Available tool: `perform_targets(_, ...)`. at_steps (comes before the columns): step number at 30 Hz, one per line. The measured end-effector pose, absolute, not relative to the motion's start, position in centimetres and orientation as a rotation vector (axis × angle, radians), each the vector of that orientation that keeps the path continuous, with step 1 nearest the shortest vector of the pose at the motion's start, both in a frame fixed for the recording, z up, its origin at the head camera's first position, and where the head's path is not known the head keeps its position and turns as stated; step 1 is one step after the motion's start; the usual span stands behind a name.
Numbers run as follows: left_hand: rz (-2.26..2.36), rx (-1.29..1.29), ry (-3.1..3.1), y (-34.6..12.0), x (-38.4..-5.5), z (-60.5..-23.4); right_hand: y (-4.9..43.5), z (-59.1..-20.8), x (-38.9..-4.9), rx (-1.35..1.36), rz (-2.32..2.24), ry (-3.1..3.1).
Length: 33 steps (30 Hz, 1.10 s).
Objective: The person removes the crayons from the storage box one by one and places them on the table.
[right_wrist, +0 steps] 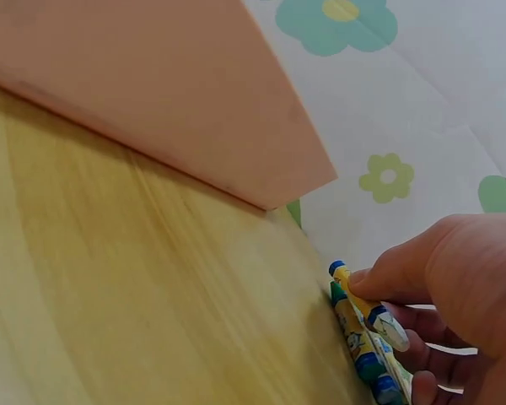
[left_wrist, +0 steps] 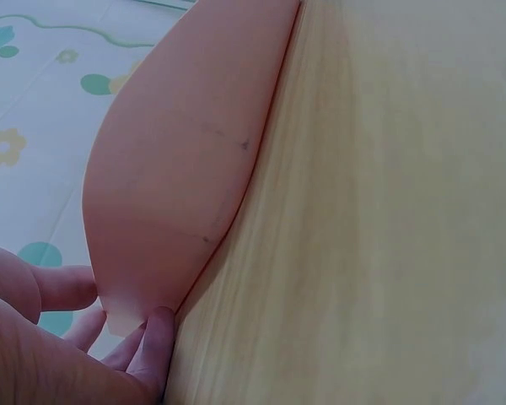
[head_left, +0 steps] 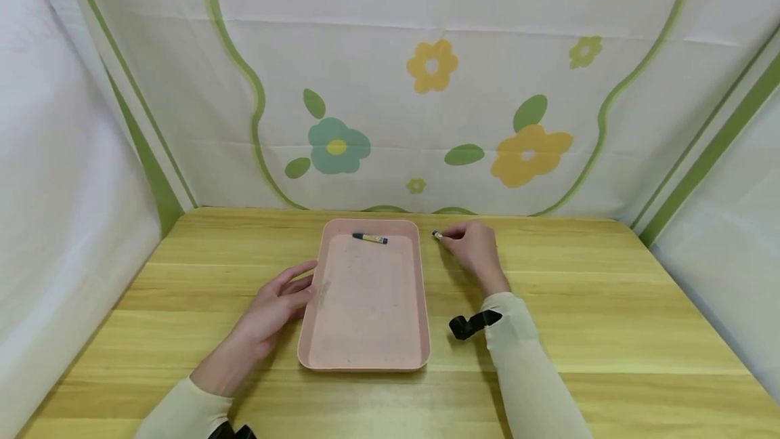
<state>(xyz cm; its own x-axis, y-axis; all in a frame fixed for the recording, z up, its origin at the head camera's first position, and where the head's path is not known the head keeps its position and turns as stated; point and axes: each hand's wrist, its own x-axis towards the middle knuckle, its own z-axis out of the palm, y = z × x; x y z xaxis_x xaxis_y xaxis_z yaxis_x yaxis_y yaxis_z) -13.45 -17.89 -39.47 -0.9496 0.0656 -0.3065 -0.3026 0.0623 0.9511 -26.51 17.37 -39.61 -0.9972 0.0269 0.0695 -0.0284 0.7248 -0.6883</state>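
A pink tray [head_left: 365, 303] lies on the wooden table, with one dark blue crayon [head_left: 370, 238] near its far end. My left hand [head_left: 277, 307] rests against the tray's left wall, fingers mostly extended; the left wrist view shows fingertips [left_wrist: 158, 325] touching its outer side. Beyond the tray's right side, my right hand [head_left: 475, 249] pinches a yellow-wrapped crayon [right_wrist: 363, 295] with a blue end and a whitish tip. Just below it, in the right wrist view, are a green-tipped crayon [right_wrist: 352, 337] and another blue-ended crayon [right_wrist: 388, 390]; whether the fingers hold these too, I cannot tell.
Behind the table [head_left: 609, 330] hangs a white cloth [head_left: 378, 73] printed with flowers, close to the far edge. More white cloth [head_left: 67, 175] stands at both sides. A black strap [head_left: 475, 324] sits on the right wrist.
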Motion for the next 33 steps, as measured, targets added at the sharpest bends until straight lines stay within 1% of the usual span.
perform_targets(12, 1.978, -0.250, 2.067, -17.57, -13.65, -39.53, 17.76, -40.13, -26.41, -0.004, 1.051, -2.876)
perform_targets(26, 1.982, -0.222, 2.078, -17.67, -13.69, -39.49, 17.62, -40.17, -26.66, 0.019, 1.027, -2.879)
perform_targets(33, 1.980, -0.248, 2.076, -17.80, -13.61, -39.38, 17.39, -40.16, -26.77, 0.034, 1.043, -2.867)
